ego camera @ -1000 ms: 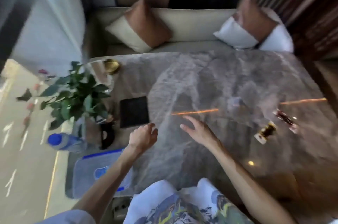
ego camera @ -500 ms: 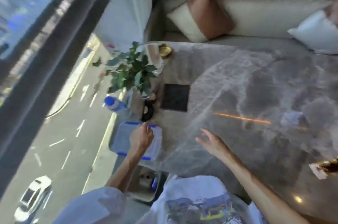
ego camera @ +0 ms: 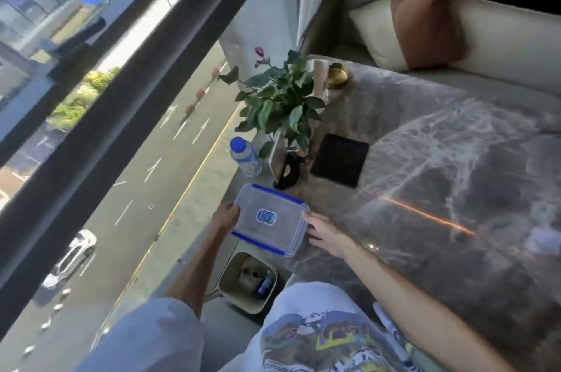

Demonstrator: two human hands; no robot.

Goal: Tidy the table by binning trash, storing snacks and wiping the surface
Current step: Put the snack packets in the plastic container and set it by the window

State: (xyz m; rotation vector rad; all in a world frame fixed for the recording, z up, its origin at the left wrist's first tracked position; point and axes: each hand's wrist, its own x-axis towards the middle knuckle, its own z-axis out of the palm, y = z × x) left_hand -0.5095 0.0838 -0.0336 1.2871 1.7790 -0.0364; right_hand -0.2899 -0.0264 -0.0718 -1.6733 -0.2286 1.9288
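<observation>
A clear plastic storage box (ego camera: 270,218) with a blue-trimmed lid sits at the near left corner of the grey marble table (ego camera: 440,189). My left hand (ego camera: 226,215) grips the box's left end. My right hand (ego camera: 323,233) touches its right end with the fingers spread along the side. Below the table edge, a small beige bin (ego camera: 247,282) stands on the floor with some trash inside, including a dark blue item.
A water bottle with a blue cap (ego camera: 244,156), a potted green plant (ego camera: 277,104), a black holder (ego camera: 288,171), a black square mat (ego camera: 340,159) and a gold dish (ego camera: 337,75) stand along the table's left side. A cushioned bench (ego camera: 425,19) lies beyond. A large window is on the left.
The view swung left toward the window. Both hands moved from the middle of the table to the box, the left gripping its left end and the right reaching its right end.
</observation>
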